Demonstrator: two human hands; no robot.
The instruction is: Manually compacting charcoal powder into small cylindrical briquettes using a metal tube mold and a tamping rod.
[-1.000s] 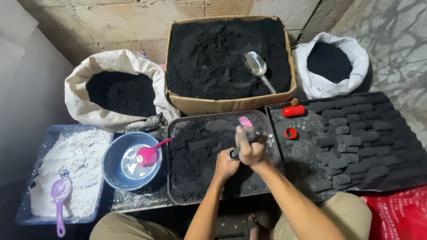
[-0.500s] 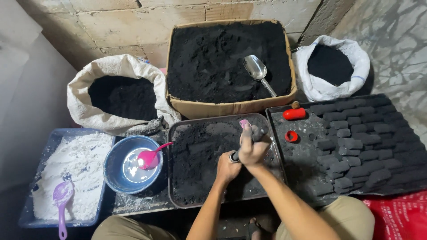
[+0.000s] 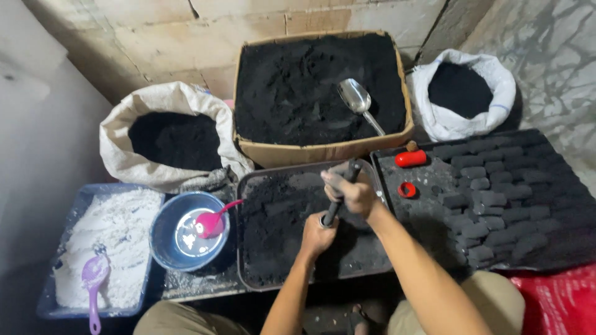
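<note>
My right hand (image 3: 351, 192) grips the upper part of a dark rod-shaped press tool (image 3: 340, 195) that slants over a black tray (image 3: 251, 186) of dark powder. My left hand (image 3: 318, 234) is closed around the tool's lower end, just above the powder. Both hands are smeared black. To the right lies a dark board (image 3: 546, 248) with rows of several black pressed briquettes (image 3: 487, 198), plus a red cylinder (image 3: 411, 159) and a small red ring (image 3: 406, 190).
A cardboard box (image 3: 323, 149) of black powder with a metal scoop (image 3: 359, 102) stands behind the tray. Two white sacks (image 3: 171, 139) (image 3: 462, 93) hold black powder. At left are a blue bowl (image 3: 162, 239) with a pink spoon (image 3: 214, 220) and a blue tray (image 3: 56, 304) of white powder with a purple scoop (image 3: 94, 282).
The pink top seen above my right hand earlier is hidden now. Both hands stay on the tool over the tray, shifted only slightly.
</note>
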